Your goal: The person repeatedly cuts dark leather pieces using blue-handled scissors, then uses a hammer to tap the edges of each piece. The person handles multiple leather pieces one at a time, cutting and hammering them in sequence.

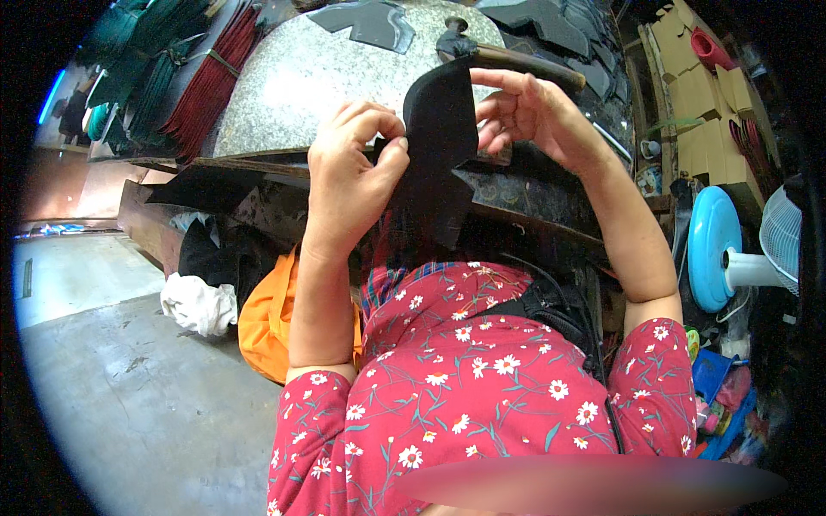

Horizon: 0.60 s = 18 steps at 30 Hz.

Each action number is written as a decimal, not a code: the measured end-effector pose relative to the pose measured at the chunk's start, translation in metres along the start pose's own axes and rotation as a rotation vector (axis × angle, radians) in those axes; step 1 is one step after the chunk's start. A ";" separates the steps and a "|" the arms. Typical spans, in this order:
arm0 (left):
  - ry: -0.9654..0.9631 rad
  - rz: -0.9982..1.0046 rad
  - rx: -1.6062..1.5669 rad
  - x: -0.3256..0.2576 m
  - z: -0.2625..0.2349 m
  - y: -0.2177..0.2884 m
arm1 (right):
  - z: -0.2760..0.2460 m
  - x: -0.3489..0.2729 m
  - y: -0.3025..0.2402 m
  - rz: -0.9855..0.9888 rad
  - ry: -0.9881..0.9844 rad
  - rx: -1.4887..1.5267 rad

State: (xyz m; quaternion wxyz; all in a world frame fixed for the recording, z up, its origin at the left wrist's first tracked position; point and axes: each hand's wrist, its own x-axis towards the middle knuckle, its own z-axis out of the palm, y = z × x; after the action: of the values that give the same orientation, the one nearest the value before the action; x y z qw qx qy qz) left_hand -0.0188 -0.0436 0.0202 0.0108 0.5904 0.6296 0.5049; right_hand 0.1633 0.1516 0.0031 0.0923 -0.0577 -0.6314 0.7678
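Note:
A flat black cut piece (437, 129), rounded at the top and notched along its right edge, is held up in front of my body. My left hand (351, 176) pinches its left edge between thumb and bent fingers. To the right, my right hand (542, 116) has its fingers apart, with the forefinger's tip at the piece's upper right edge; whether it presses there I cannot tell. The piece's lower end merges with the dark area below, so its full length is hard to make out. Behind it lies a hammer (525, 64) with a wooden handle.
A speckled stone slab (284, 95) lies on the workbench, with black cut pieces (366, 26) on it and more at the far right. Red strip bundles (215, 82) lie far left. A blue-based fan (714, 249) stands right; an orange bag (268, 318) sits below left.

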 end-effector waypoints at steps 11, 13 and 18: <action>0.003 0.064 0.045 -0.001 0.010 -0.008 | -0.055 0.051 -0.128 -0.540 0.282 0.008; -0.029 0.079 0.107 -0.001 0.008 -0.009 | -0.036 0.036 -0.102 -0.116 0.202 -0.474; 0.049 0.125 0.228 0.001 0.016 -0.016 | 0.011 0.019 -0.008 0.072 0.011 -0.251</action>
State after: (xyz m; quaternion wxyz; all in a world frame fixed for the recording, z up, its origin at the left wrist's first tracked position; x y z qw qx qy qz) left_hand -0.0211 -0.0296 0.0027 -0.1032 0.6134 0.6449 0.4441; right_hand 0.1433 0.1466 0.0136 0.0601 -0.0958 -0.7194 0.6854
